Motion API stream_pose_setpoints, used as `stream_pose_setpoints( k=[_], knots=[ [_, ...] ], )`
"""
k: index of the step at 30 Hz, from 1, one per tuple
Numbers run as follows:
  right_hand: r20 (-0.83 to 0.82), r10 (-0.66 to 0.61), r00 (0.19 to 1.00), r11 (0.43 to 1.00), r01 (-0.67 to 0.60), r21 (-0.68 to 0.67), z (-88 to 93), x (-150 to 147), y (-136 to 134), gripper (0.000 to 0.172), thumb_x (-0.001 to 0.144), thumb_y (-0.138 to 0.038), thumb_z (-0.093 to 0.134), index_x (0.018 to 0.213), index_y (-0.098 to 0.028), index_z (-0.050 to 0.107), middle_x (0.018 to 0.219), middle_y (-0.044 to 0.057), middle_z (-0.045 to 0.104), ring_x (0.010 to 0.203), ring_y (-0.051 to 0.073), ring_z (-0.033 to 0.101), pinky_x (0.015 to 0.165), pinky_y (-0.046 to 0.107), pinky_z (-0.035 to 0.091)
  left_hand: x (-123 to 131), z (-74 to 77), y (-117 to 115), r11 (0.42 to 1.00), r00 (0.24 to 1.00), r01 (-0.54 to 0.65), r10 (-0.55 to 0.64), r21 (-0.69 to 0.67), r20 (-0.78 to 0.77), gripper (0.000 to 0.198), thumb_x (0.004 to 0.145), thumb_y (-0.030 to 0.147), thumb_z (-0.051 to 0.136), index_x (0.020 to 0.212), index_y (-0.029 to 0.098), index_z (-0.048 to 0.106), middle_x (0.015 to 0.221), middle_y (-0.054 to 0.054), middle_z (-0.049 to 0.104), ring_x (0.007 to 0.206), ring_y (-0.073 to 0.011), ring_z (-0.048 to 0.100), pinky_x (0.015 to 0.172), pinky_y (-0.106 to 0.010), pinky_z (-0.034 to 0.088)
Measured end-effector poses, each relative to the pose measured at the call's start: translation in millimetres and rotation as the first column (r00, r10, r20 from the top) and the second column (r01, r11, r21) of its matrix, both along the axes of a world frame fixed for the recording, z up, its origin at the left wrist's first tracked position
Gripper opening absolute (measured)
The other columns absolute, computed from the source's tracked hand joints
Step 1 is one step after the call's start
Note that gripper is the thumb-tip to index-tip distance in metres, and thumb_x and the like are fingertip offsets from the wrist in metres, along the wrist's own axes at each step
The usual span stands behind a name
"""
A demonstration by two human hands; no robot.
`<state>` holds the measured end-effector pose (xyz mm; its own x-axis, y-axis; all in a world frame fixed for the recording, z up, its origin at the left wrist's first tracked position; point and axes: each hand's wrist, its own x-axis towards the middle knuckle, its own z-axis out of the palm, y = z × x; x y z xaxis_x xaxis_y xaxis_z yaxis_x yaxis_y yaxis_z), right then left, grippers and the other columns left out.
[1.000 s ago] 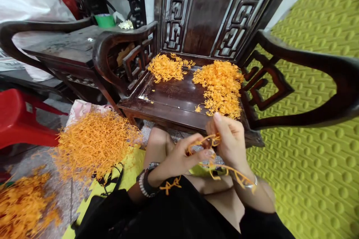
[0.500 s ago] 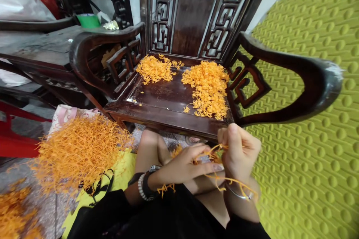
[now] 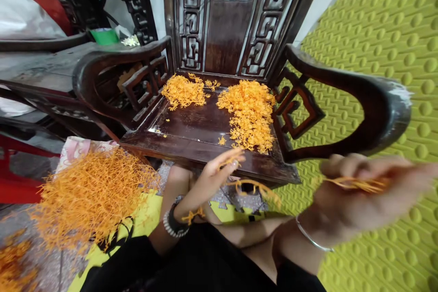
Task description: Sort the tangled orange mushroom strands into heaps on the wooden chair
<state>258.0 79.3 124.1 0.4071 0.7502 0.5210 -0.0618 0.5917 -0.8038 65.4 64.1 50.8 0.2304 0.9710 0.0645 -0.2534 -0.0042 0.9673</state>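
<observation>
My left hand is in front of the chair's seat edge, its fingers pinched round a small orange piece that mostly hides in the grip. Just right of those fingers a blurred orange strand hangs over my legs; whether it is held or loose I cannot tell. Out to the right, smeared by motion, my right hand is closed on thin orange strands. A few orange bits cling at my left wrist. On the seat lie two heaps of small orange plastic flower pieces, a left heap and a bigger right heap.
A dark carved wooden chair stands ahead, its curved right armrest near my right hand. Left of my legs rises a large pile of orange strands. More orange pieces lie on the floor. Yellow-green bumpy matting covers the right side.
My hands were together over my lap; now they are apart. The right swung far right with strands, while the left moved slightly left and up. The view shifted a little.
</observation>
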Motion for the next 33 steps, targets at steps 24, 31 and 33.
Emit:
stream_pose_setpoints(
  k=[24,31,33],
  knots=[
    [0.109,0.378,0.919,0.905,-0.342,-0.251,-55.3,-71,-16,0.049,0.09,-0.042,0.058,0.05,-0.017,0.042,0.046,-0.004,0.041,0.042,0.006,0.034,0.043,0.023,0.026,5,7.3,-31,0.987,0.947,0.123,-0.084,0.106,-0.311,0.03,0.085,0.047,0.06,0.083,0.017,0.055,0.07,0.001,0.058,0.063,-0.0114,0.05,0.06,-0.023,0.036],
    [0.073,0.113,0.991,0.987,-0.104,-0.125,-61.9,-82,-34,0.054,0.09,-0.039,0.057,0.044,-0.017,0.037,0.041,-0.003,0.036,0.039,0.007,0.031,0.044,0.028,0.022,-3,-5.9,-39,0.868,0.875,0.482,-0.469,-0.121,0.123,0.04,0.08,0.048,0.065,0.062,0.016,0.049,0.045,0.008,0.034,0.039,-0.0044,0.026,0.041,-0.023,0.016],
    [-0.012,0.045,0.999,0.995,-0.046,-0.09,-54.1,-85,-41,0.055,0.088,-0.034,0.06,0.042,-0.018,0.035,0.039,-0.004,0.032,0.037,0.007,0.027,0.043,0.028,0.019,3,-10.7,-46,0.795,0.798,0.572,-0.483,-0.202,0.361,0.041,0.075,0.051,0.068,0.062,0.017,0.048,0.041,0.009,0.03,0.034,-0.003,0.021,0.038,-0.024,0.012]
  ],
)
